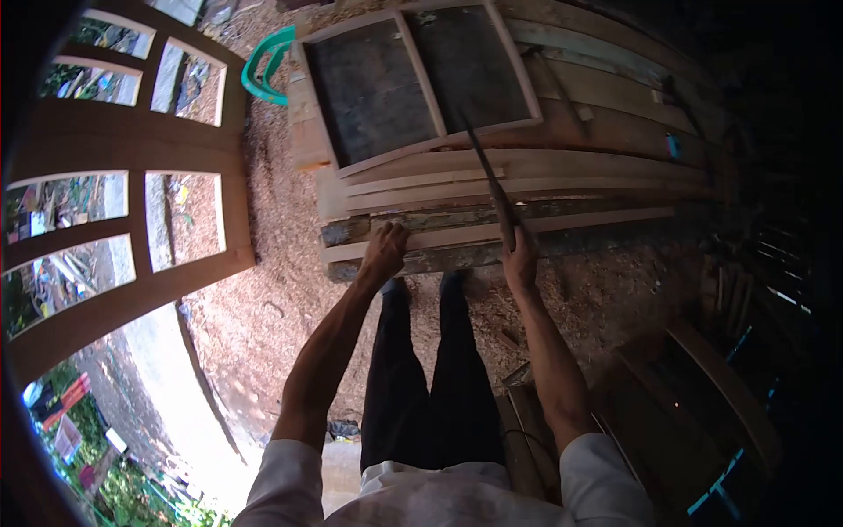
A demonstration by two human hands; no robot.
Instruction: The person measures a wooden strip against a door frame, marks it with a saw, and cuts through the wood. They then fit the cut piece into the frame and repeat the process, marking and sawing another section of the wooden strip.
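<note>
A long, pale wooden strip (457, 235) lies along the near edge of the stacked boards. My left hand (384, 252) is closed over this strip near its left end, with the fingers curled at the far side. In my right hand (520, 259) is a long, dark, narrow tool (488, 171), gripped at its thicker near end. The tool tapers away from me, and its tip lies over a framed panel (369, 88). Its exact kind cannot be made out. A rough, dark timber (347, 231) lies just beyond the strip.
More planks (615, 97) are stacked beyond my hands. A large wooden frame with openings (123, 145) stands at left. A green plastic object (255, 75) is near the stack's far left corner. Wood shavings (290, 202) cover the floor. Wooden pieces (650, 386) lie at lower right.
</note>
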